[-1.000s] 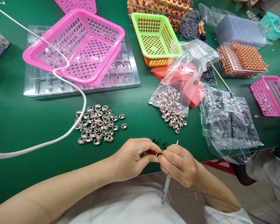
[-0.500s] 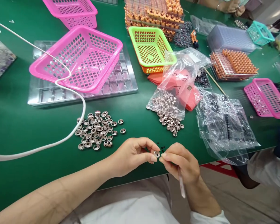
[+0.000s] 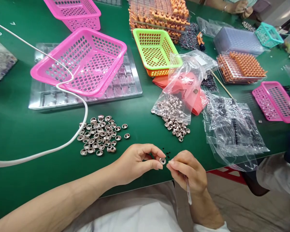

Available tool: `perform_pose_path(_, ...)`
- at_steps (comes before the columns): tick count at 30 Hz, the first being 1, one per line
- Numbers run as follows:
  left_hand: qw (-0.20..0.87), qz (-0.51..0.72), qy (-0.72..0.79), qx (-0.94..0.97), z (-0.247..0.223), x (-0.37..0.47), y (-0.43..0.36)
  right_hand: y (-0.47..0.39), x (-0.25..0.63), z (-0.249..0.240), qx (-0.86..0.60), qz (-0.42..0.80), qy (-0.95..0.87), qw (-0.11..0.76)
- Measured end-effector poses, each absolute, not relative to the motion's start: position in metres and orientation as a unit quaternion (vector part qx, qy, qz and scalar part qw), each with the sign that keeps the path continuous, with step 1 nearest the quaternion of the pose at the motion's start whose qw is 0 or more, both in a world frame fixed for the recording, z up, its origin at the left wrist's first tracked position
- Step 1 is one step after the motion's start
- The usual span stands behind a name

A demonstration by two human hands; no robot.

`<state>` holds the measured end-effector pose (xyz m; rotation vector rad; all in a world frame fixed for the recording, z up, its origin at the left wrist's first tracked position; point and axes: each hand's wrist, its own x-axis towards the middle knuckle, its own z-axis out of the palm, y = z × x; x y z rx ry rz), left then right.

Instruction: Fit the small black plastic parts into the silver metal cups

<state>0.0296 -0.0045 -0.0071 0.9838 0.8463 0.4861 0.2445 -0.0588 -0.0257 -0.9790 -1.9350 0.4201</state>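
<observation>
My left hand (image 3: 141, 161) pinches a small silvery metal cup-shaped ring (image 3: 162, 160) with a dark hole between thumb and forefinger. Just to its right, my right hand (image 3: 189, 170) is closed around a slim, flat, pale tool (image 3: 188, 190) that looks like tweezers. Its back end sticks out below the palm, while the tip is hidden by the fingers or too small to make out. Tiny black bits (image 3: 168, 154) lie on the table just beyond both hands. A loose pile of similar metal rings (image 3: 100, 135) is spread to the left of my left hand.
More rings spill from a clear bag (image 3: 174, 106) beyond my hands. A pink basket (image 3: 79, 61) sits on a clear tray (image 3: 131, 82), crossed by a white cable (image 3: 85, 111). Further back is a green basket (image 3: 157, 48). Bagged black parts (image 3: 234, 129) lie right. Another person's hands (image 3: 243, 8) show far back.
My right hand has shifted slightly down and right, with its fingertips a little further from the ring. The left hand and its ring have barely moved.
</observation>
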Motion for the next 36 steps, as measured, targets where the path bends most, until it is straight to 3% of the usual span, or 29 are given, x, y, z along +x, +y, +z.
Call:
perform_pose_path(7, 0.654, 0.25, 0.377, 0.607, -0.008, 0.028, -0.007, -0.056, 0.248, -0.026, -0.362, 0.149, -0.831, 0.395)
perform_pose_path(15, 0.497, 0.278, 0.422, 0.706, -0.004, 0.016, 0.01, -0.058, 0.248, -0.029, -0.442, 0.129, -0.757, 0.463)
perform_pose_path(21, 0.518, 0.273, 0.427, 0.689, 0.003, 0.011, 0.015, -0.06, 0.244, -0.03, -0.458, 0.127, -0.732, 0.488)
perform_pose_path(25, 0.458, 0.334, 0.347, 0.747, 0.002, 0.015, 0.007, -0.062, 0.238, -0.029, -0.439, 0.132, -0.749, 0.478)
perform_pose_path(36, 0.431, 0.355, 0.281, 0.781, -0.001, 0.019, -0.002, -0.056, 0.239, -0.028, -0.362, 0.04, -0.851, 0.379)
